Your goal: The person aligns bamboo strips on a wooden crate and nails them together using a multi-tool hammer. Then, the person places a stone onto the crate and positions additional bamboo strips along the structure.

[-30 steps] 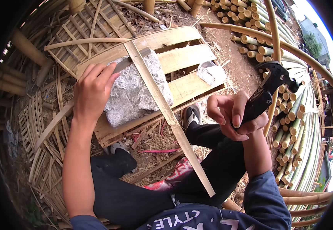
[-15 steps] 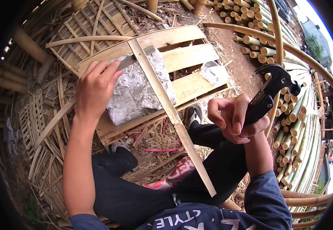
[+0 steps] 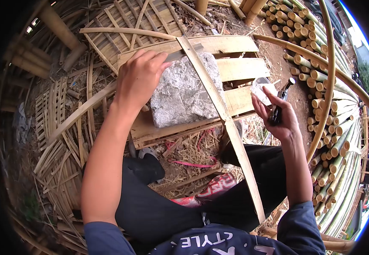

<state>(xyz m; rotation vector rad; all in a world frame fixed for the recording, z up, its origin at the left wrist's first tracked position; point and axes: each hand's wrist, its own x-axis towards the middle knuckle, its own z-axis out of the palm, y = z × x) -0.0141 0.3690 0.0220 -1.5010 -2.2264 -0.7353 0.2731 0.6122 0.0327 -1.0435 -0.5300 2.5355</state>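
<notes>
My left hand [image 3: 140,76] is closed on a short grey flat strip [image 3: 179,55] at the upper edge of a rough grey stone block [image 3: 182,95]. A long pale bamboo strip [image 3: 212,91] crosses that strip over the stone and slants down across my leg. In my right hand [image 3: 284,117] is a black claw hammer [image 3: 276,112], held loosely in partly curled fingers right of the stone. The hammer's head is turned and foreshortened. Behind my right hand, a clear plastic bag [image 3: 259,88] lies on the wooden slats, partly hidden.
Under the stone is a slatted wooden pallet [image 3: 239,70]. Cut bamboo poles [image 3: 333,144] are stacked at right, with a bent pole [image 3: 331,63] before them. Bamboo lattice [image 3: 50,110] and loose strips lie at left. Pink ribbon [image 3: 193,164] and shavings litter the ground.
The view has shifted, so the stone and strips sit farther right. My right hand has lowered toward the plastic bag and turned the hammer. My left hand keeps its hold on the grey strip.
</notes>
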